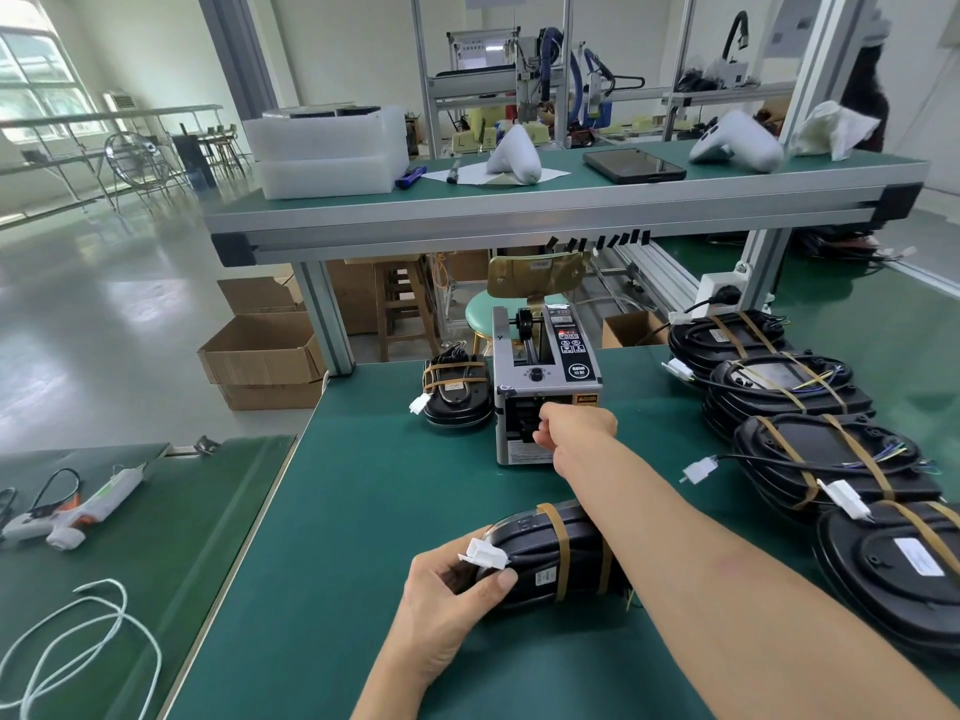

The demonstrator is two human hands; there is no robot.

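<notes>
- Fingers (451, 563) of the left hand (447, 597) are curled round the near end of a black oval plastic housing (550, 556) bound with two tan bands; the thumb presses its side just below one white plastic connector (485, 556); this housing lies on the green bench mat (374, 511), near the front and under the right forearm
- across the mat the right hand (576, 428) is at the front mouth of one grey box-shaped tape dispenser (519, 387), which stands upright at the middle back of the mat; its fingers (543, 433) are bunched and curled against the opening; whether they pinch a strip I cannot tell from where I stand
- I count six such banded housings on the mat; one is in the left hand; one smaller-looking black housing (457, 392) sits just left of the dispenser; a row of four black housings (831, 459) runs down the right side, each overlapping the next, with white connectors on black leads sticking out toward the middle
- on the lower side bench to the left lie one white-and-orange glue gun (78, 511) and one loose loop of pale cord (88, 631), well apart from the hands
- the raised shelf behind carries two stacked white foam trays (327, 148), two white curved plastic shells (514, 153), and one dark flat tablet (634, 166) between the shells
- short black tape strips (597, 241) hang in a row from the shelf's front rail; too small to count surely
</notes>
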